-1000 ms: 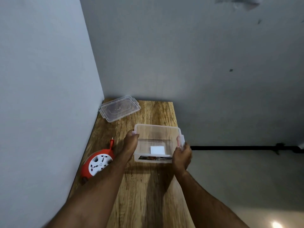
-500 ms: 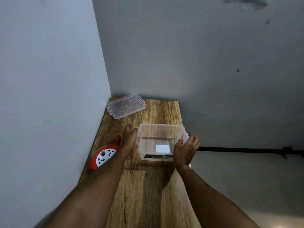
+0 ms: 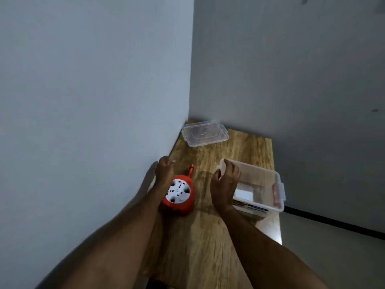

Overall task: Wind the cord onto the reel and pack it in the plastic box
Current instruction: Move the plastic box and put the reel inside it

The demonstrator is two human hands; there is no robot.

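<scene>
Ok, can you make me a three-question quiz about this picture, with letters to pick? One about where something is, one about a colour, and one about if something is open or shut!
1. Where is the lid?
A. on the box
B. at the table's far corner by the wall
C. in a hand

2. What colour is the reel's body?
A. red
B. green
C. black

3. How is the plastic box?
A. closed
B. upside down
C. open on top

Answers:
1. B, the lid lies flat on the table, apart from the box.
2. A, red surrounds its white socket face.
3. C, you can see inside it, and the right hand hovers at its near rim.
</scene>
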